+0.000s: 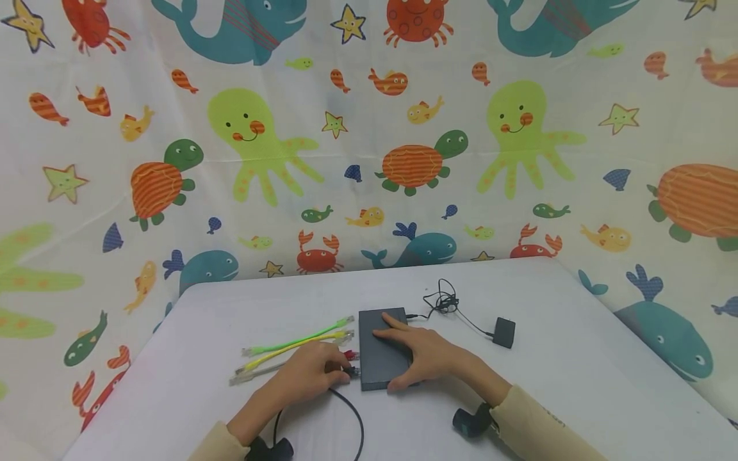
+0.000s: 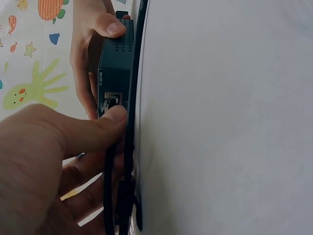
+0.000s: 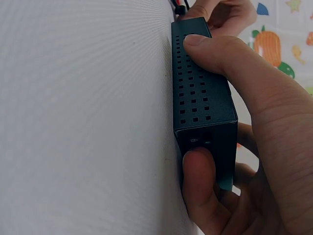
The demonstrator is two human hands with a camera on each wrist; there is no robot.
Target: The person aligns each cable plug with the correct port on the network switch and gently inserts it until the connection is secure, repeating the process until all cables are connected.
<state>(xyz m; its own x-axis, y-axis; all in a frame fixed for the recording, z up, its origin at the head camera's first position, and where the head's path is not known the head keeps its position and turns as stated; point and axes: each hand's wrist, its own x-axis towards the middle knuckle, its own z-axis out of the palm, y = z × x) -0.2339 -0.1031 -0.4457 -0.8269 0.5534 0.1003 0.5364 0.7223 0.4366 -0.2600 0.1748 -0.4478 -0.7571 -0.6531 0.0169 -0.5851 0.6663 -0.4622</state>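
Observation:
A dark, box-shaped network switch (image 1: 376, 358) lies flat on the white table. Its near side, pierced with rows of small holes, fills the middle of the right wrist view. My right hand (image 1: 426, 352) grips the switch, with the thumb on that holed side and fingers over the top and along the back edge. At the front left corner, my left hand (image 1: 311, 374) pinches the plug of a black Ethernet cable (image 1: 359, 419) right at a port (image 2: 113, 96). Just beyond it, a red plug (image 1: 350, 355) sits at the same port side. The left thumb partly hides the black plug.
Green (image 1: 305, 339), yellow (image 1: 288, 347) and grey (image 1: 257, 372) Ethernet cables stretch left from the switch. A coiled power cord (image 1: 446, 302) runs from its back right to a black power adapter (image 1: 504, 333). A patterned cloth (image 1: 357, 147) hangs behind the table (image 1: 576, 358).

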